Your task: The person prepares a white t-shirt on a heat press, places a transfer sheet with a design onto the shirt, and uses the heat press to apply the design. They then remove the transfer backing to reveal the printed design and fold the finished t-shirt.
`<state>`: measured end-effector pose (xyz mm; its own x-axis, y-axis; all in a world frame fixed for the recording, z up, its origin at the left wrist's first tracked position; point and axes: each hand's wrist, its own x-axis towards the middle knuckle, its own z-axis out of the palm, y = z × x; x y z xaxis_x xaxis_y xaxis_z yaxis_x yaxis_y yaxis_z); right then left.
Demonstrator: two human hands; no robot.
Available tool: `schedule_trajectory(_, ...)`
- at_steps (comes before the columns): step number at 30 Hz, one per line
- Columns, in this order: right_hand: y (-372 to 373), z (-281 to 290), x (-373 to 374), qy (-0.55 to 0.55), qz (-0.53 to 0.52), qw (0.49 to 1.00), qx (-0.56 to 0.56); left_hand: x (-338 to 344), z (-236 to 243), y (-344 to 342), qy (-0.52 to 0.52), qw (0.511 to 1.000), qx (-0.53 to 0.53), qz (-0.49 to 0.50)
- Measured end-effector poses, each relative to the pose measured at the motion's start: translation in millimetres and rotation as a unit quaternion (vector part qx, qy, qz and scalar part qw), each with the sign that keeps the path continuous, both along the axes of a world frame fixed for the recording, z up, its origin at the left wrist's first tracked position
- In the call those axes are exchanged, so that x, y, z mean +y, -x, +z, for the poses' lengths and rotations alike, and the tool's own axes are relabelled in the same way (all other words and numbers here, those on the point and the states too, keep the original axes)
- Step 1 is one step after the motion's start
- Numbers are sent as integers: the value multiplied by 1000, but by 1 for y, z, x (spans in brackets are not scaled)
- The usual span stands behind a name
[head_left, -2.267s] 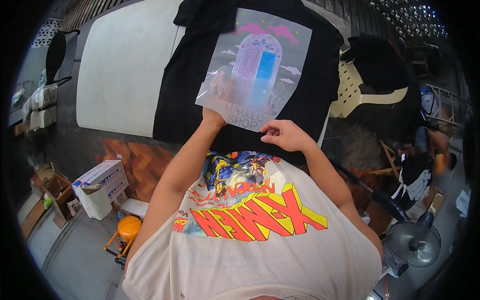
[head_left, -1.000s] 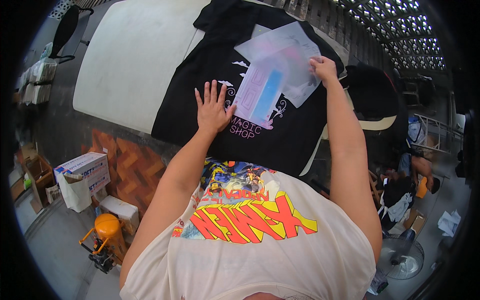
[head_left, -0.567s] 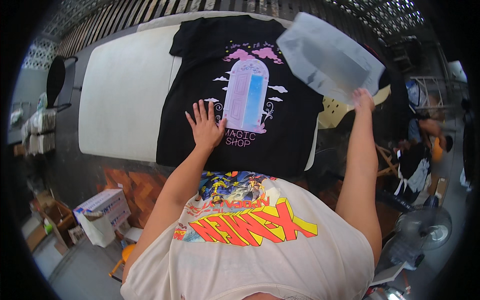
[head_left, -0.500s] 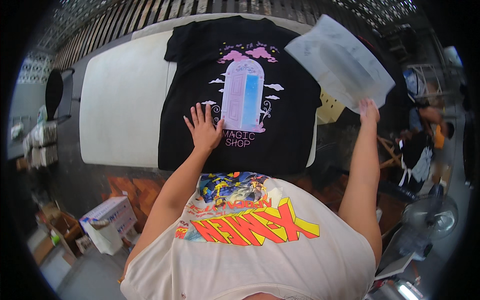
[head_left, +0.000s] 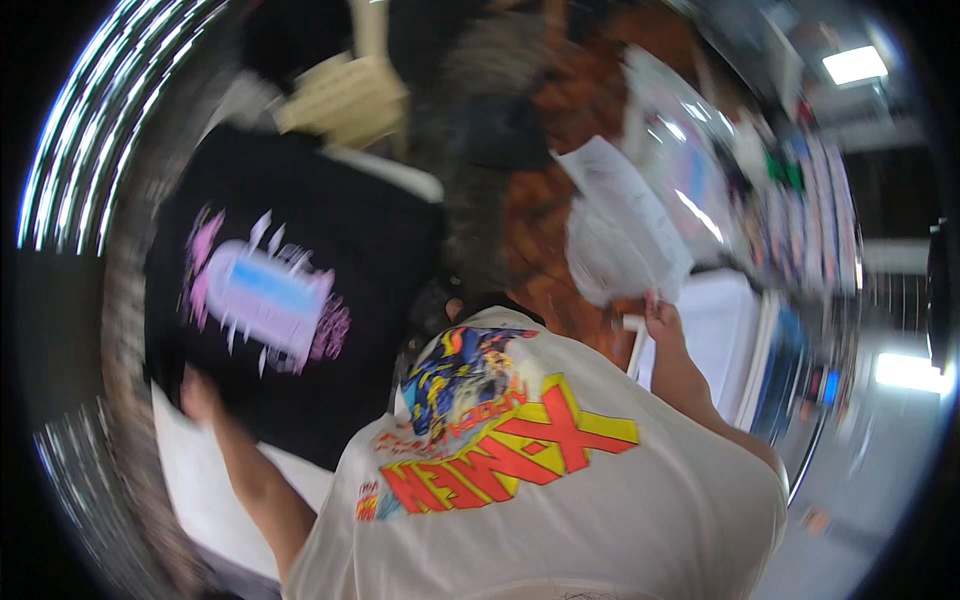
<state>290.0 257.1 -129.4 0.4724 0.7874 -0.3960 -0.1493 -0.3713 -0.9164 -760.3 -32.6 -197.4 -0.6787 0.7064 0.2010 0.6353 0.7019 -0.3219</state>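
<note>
A black T-shirt [head_left: 370, 260] with a pink, white and blue door print lies over a white table [head_left: 190, 465] on my left. The view is smeared by motion. At the shirt's edge, on the side away from me, is my left hand [head_left: 200, 393]; blur hides its fingers, so I cannot see whether it grips the fabric. Out to the right, my right hand [head_left: 663, 318] pinches the lower corner of a limp, translucent sheet [head_left: 615, 240]. That sheet hangs in the air, curled, apart from the shirt.
A pale yellow perforated piece [head_left: 345, 98] stands past the shirt's far end. Glossy clear plastic [head_left: 690, 150] sits behind the sheet, with a white open box or bin [head_left: 710, 325] beside my right forearm. Stacked goods [head_left: 800, 220] rise at the far right; reddish-brown tiles [head_left: 540, 230] cover the floor.
My view has swung right, so the shirt and table now appear at the left. My right hand carries the translucent sheet away from the table. The left hand is now at the shirt's edge, off the print.
</note>
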Motion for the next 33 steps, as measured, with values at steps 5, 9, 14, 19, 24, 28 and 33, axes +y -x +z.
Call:
schedule_trajectory(5, -4, -59, -178, -28, -408, 861, 301, -2, 60, -10, -144, 878, -184, 417)
schedule_trajectory(9, -24, -82, -209, -72, -434, 861, 257, 60, 88, -112, -236, 887, -146, 370)
schedule_trajectory(14, -36, -86, -152, -149, -459, 842, 241, 184, 121, -220, -299, 935, -188, -36)
schedule_trajectory(19, -77, -71, -50, 30, 139, 967, -210, 304, 125, -460, -254, 864, -342, -269)
schedule_trajectory(24, -71, 53, 13, 6, 326, 936, -136, 323, 128, -719, 74, 671, -448, -586)
schedule_trajectory(28, -128, 192, -57, -250, -50, 917, -308, 329, 82, -804, 298, 614, -593, -427)
schedule_trajectory(33, -248, 323, -133, -70, -280, 571, -769, 379, -31, -855, 351, 653, -597, -308)
